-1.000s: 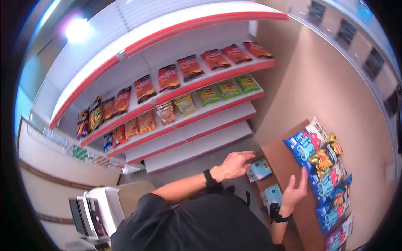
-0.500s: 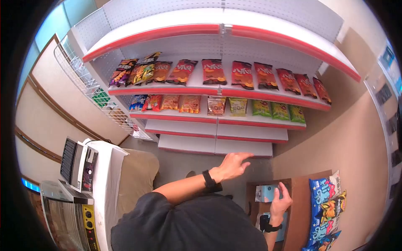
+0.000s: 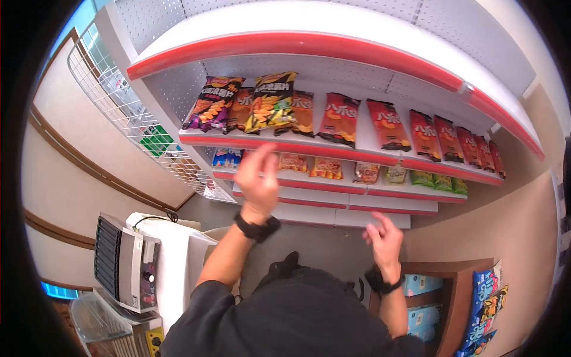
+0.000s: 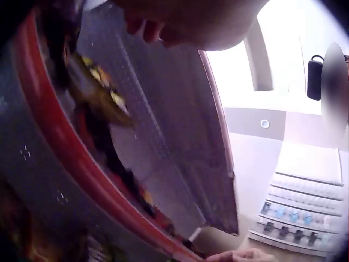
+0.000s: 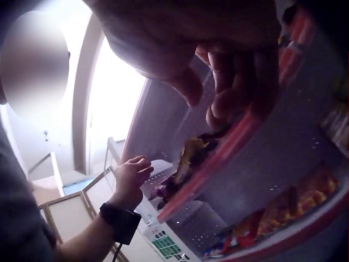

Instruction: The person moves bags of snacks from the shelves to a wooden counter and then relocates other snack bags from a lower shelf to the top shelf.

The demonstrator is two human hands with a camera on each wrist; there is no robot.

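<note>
My left hand [image 3: 257, 183] is raised before the shelf's red edge with loosely bent fingers and holds nothing. Behind it on the shelf lie a black-and-yellow chip bag [image 3: 271, 102] and a black-and-purple one [image 3: 215, 105]. Lower and to the right, my right hand [image 3: 385, 243] hangs in the air, empty, thumb and fingers apart. Red bags [image 3: 340, 119] line the same shelf to the right. In the right wrist view, my right hand [image 5: 218, 65] appears large at the top, and my left hand [image 5: 132, 177] is farther off. The left wrist view shows part of my left hand [image 4: 191, 22].
Smaller snack bags [image 3: 326, 168] fill the shelf below. At right, a brown box [image 3: 455, 285] holds blue packages [image 3: 423, 315], with blue chip bags [image 3: 485, 297] beside it. A metal appliance [image 3: 128, 262] stands on a white-covered table [image 3: 172, 244] at left; a wire rack [image 3: 143, 134] adjoins the shelving.
The view has turned toward the left part of the shelves. My left hand has risen toward the bags there, and my right hand has moved away from the brown box.
</note>
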